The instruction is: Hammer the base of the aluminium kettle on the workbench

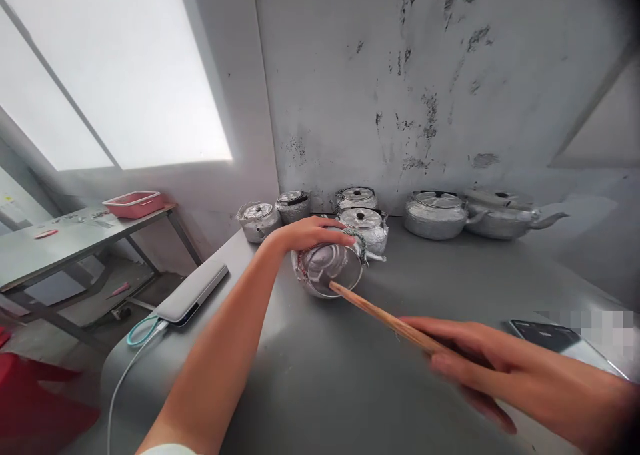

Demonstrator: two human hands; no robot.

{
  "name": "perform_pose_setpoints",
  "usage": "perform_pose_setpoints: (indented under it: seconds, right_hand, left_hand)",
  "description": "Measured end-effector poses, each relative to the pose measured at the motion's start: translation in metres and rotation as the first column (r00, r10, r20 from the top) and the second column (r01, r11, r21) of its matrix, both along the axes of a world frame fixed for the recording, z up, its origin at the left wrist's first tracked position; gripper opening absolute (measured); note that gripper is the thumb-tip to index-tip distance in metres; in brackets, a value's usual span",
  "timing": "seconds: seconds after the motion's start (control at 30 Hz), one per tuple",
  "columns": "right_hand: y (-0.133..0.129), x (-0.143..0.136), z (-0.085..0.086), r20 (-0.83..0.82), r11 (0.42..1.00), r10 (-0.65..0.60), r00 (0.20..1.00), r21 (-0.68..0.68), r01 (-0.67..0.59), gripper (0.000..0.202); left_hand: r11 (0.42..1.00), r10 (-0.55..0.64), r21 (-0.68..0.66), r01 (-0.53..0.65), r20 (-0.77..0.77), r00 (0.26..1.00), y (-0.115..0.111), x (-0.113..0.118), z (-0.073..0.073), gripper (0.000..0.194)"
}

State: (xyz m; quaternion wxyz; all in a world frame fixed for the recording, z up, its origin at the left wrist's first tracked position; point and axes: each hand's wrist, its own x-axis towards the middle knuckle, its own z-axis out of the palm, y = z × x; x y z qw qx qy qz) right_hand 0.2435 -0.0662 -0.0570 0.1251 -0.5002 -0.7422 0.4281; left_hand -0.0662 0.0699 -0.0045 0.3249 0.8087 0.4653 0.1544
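A small silvery metal kettle [305, 275] lies tilted on its side on the grey table [320, 382], its round open mouth facing me. My left hand [315, 234] is laid over its upper side and grips it, fingers reaching toward the rim; the fingers' far side is hidden. In my right hand [475, 362] is a wooden stick [385, 316], held between thumb and fingers. The stick points left, and its narrow tip is at the kettle's mouth, seemingly just inside. A dark, twisted cord-like piece [359, 245] shows at the kettle's edge by my left fingertips.
Several lidded metal kettles stand along the wall, among them a close one [367, 223] and a long-spouted one [500, 218]. A power bank [195, 294] with a cable lies at the left edge, a phone [545, 335] at right. A pink basket [134, 205] sits on another table.
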Motion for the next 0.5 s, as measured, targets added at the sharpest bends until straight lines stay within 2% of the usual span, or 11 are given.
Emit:
perform_pose_setpoints:
  seconds: [0.03,0.1,0.23,0.3,0.37,0.43,0.5]
  right_hand:
    - [0.003,0.007,0.001,0.095,0.999,0.039,0.995,-0.017,-0.037,0.055]
    - [0.007,0.012,-0.001,0.175,0.994,0.103,0.979,0.000,-0.105,0.049]
    - [0.002,-0.003,-0.011,0.217,0.963,0.172,0.961,0.167,-0.210,0.042]
    - [-0.004,-0.018,-0.012,0.234,0.921,0.176,0.956,0.303,-0.243,0.042]
    - [-0.010,-0.033,-0.009,0.260,0.828,0.143,0.955,0.497,-0.259,0.037]
    - [-0.019,-0.043,-0.011,0.262,0.683,0.076,0.962,0.689,-0.242,0.035]
    - [-0.031,-0.044,-0.030,0.247,0.562,0.072,0.966,0.791,-0.244,0.037]
  left_hand:
    - [1.000,0.011,-0.020,-0.010,0.034,0.999,0.004,-0.004,-0.002,0.073]
    - [0.997,0.053,-0.054,-0.048,0.087,0.995,0.009,-0.010,-0.007,0.075]
    - [0.999,0.042,-0.039,-0.036,0.161,0.986,0.015,-0.016,-0.013,0.061]
    - [0.999,0.021,-0.033,-0.015,0.176,0.984,0.015,-0.016,-0.013,0.054]
    - [0.999,0.011,-0.032,-0.005,0.184,0.983,0.014,-0.015,-0.013,0.050]
    - [0.999,0.000,-0.032,0.006,0.192,0.981,0.013,-0.014,-0.012,0.047]
    - [0.999,-0.008,-0.030,0.015,0.202,0.979,0.013,-0.013,-0.011,0.044]
